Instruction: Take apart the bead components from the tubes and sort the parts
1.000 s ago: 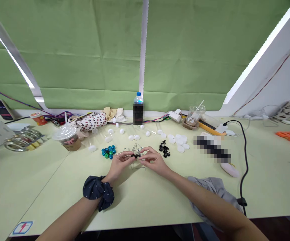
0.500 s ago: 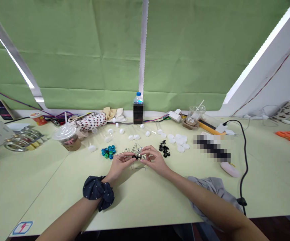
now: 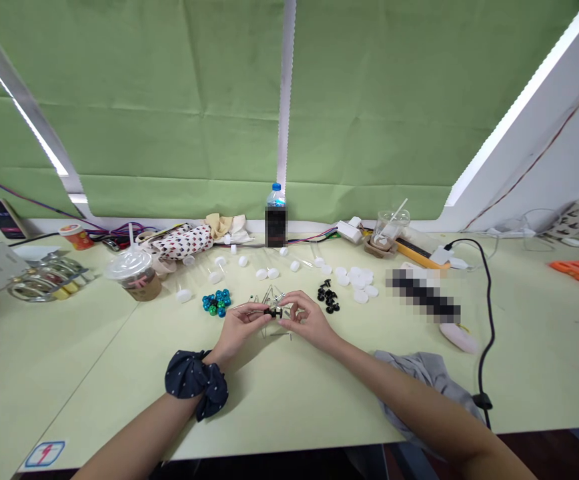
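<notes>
My left hand [image 3: 239, 328] and my right hand [image 3: 305, 319] meet above the pale green table [image 3: 279, 393], both pinching one small black piece [image 3: 272, 311] between their fingertips. Thin metal pins [image 3: 271, 295] lie on the table just behind the hands. A cluster of blue and green beads [image 3: 216, 302] sits to the left of my left hand. A pile of small black pieces [image 3: 329, 297] lies right of my right hand. A dark dotted scrunchie [image 3: 197, 383] is round my left wrist.
White round caps [image 3: 357, 277] are scattered behind. At the back stand a water bottle [image 3: 276, 217], an iced drink cup [image 3: 136, 273], a patterned pouch [image 3: 183, 241] and a clear cup [image 3: 390, 228]. A black cable [image 3: 487, 307] runs at right; grey cloth [image 3: 422, 373] lies near my right forearm.
Hardly anything moved. My fingertips shifted slightly on the small black piece; both hands stay in the same spot.
</notes>
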Demonstrator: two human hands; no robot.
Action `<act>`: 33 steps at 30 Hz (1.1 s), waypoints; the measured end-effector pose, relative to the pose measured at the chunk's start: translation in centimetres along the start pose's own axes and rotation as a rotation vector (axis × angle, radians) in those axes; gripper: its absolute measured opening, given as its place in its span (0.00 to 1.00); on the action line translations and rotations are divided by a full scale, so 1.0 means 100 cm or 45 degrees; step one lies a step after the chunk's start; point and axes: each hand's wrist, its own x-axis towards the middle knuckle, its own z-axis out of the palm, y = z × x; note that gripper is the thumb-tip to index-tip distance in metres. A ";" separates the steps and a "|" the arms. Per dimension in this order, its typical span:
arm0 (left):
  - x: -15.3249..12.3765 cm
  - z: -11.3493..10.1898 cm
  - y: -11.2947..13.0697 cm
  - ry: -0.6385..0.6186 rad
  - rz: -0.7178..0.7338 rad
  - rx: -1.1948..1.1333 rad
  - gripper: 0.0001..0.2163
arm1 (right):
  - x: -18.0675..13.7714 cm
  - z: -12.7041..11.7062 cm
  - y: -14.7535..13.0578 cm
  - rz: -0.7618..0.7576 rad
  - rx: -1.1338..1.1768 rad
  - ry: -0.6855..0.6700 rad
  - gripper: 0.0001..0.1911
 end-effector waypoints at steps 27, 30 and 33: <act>0.000 0.000 0.000 -0.026 -0.012 -0.032 0.13 | 0.001 0.002 0.000 -0.017 -0.016 0.020 0.12; 0.000 0.000 0.001 -0.039 -0.021 -0.050 0.13 | 0.002 0.001 0.000 0.002 -0.058 0.021 0.13; 0.000 0.001 0.001 -0.045 -0.013 -0.047 0.13 | 0.002 0.000 0.000 0.015 -0.056 0.016 0.13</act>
